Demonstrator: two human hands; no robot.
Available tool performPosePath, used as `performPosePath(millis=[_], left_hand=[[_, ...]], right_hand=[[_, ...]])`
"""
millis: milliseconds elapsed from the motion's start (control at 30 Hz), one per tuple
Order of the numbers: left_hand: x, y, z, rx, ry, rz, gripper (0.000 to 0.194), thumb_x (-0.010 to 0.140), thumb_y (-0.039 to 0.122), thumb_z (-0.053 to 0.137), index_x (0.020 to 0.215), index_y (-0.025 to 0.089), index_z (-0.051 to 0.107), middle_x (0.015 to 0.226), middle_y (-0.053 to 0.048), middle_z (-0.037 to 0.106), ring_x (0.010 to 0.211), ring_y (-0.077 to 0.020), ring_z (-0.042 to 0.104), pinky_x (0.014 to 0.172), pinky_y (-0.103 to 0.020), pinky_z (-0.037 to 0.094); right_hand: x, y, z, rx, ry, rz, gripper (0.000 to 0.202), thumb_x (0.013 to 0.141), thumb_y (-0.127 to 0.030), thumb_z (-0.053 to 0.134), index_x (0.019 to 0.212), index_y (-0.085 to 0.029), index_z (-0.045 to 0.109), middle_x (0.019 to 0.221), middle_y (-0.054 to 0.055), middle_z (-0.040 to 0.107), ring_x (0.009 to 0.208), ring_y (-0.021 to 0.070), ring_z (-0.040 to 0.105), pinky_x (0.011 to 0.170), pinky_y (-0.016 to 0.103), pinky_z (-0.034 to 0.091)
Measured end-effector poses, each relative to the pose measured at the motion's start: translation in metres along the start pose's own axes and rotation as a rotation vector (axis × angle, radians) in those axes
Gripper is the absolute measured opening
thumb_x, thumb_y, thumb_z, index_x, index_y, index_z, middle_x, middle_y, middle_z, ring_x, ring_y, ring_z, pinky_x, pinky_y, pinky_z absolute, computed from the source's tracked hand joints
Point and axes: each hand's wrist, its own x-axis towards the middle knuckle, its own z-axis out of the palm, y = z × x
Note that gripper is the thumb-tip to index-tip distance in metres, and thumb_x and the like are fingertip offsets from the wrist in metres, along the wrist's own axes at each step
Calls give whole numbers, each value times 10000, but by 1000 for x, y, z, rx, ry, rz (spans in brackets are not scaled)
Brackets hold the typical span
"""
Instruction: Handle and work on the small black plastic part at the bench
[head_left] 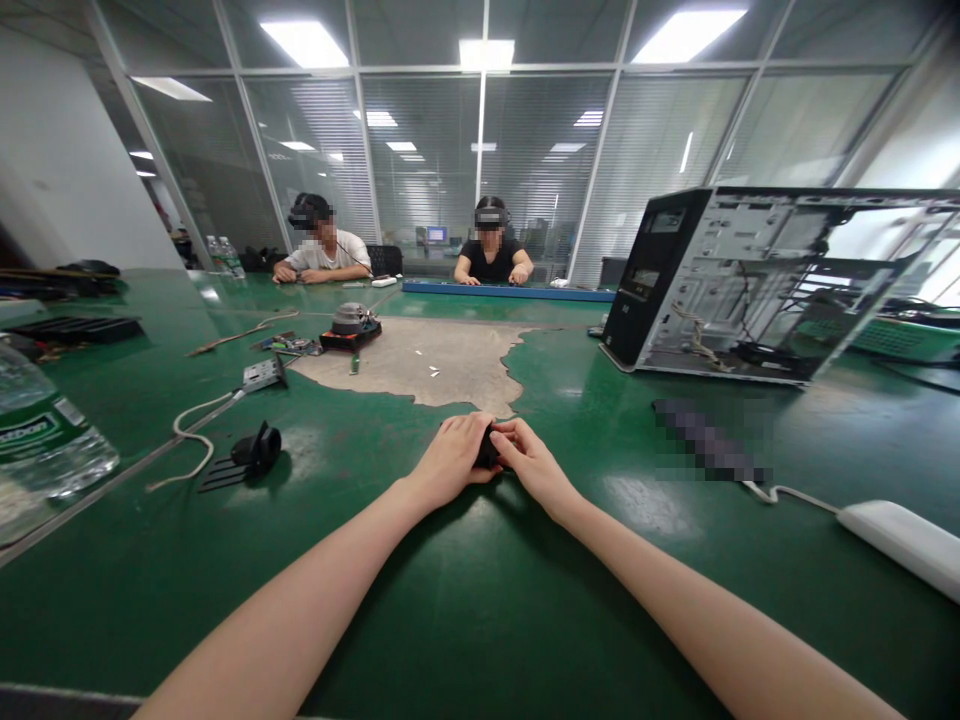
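Near the middle of the glossy green counter (480,620): a small black object (486,452) is between two bare hands, close to the ragged-edged beige patch (442,355); fingers cover most of it, so its shape and material I cannot tell.
Left hand (454,458): its grip is narrow, holding the black object from the side and above.
Right hand (527,462): its bent fingers touch the right edge of the object; whether this grip also pinches, I cannot tell.
Covered sides: because the fingers hide so much, a catch or thin edge could be pressed wrongly and crack, if such part exists.
Uneven force: if the right fingers pull harder than the left hand holds, the object could twist and slip out.
Shiny surface: a dropped piece could slide away on the smooth paint, or a tiny one could be lost among the small white scraps (434,372).
Left neighbour: the black part with round body and flat prongs (255,452) lies well apart, so accidental contact seems unlikely, unless the left elbow swings outward.
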Motion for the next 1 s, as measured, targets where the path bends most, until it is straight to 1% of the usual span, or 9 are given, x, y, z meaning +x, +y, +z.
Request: performPosePath(millis=[100,200,333,400,567,733,867,1000], left_hand=[[0,0,-1,-5,1,-2,554,624,217,666,1071,200,339,1032,-56,495,964,-226,477,850,-383,361],[-1,1,-2,-7,-1,-3,557,626,227,665,1075,197,338,1027,-58,496,962,-226,479,850,-383,361],[-1,1,-2,-19,0,-8,527,633,214,653,1061,200,346,1017,-50,500,952,-220,485,853,-384,359],[-1,2,-2,-21,2,-13,518,633,201,650,1055,198,350,1013,-50,503,947,-218,488,850,-381,361],[-1,1,-1,-19,4,-2,531,636,228,656,1065,193,344,1027,-59,497,973,-224,478,853,-386,359],[0,1,-1,-7,-1,1,549,639,257,664,1076,187,340,1042,-66,493,980,-228,472,854,-379,359],[0,0,-2,-3,-6,3,550,640,254,658,1082,194,336,1037,-65,492,976,-233,473,849,-386,360],[0,1,-2,-13,-13,-4,534,639,220,649,1072,192,339,1022,-62,495,957,-229,481,840,-380,364]], right_hand=[[2,1,-1,-20,-16,25,257,740,-397,504,892,-191,522,833,8,549,691,110,520,607,245,440],[3,0,-5,-47,-64,9,233,738,-379,511,875,-192,535,825,11,562,706,119,531,634,260,442],[1,-3,-9,-9,-127,-37,244,672,-312,603,869,-209,502,876,6,548,773,132,545,668,273,460],[0,-4,-9,-5,-123,-48,254,657,-290,622,858,-211,488,858,0,546,789,134,546,686,275,462],[-2,-4,-7,12,-79,-22,179,733,-330,537,854,-203,500,825,-2,561,732,110,541,660,256,448],[0,-1,-6,10,-39,25,244,721,-350,547,906,-196,510,873,18,564,749,122,542,637,255,449],[1,-4,-9,-23,-89,39,235,712,-355,556,868,-180,532,835,16,570,725,119,540,655,264,442],[-1,-8,-13,5,-152,-11,250,657,-288,627,860,-207,504,859,1,563,778,129,551,689,275,454]])
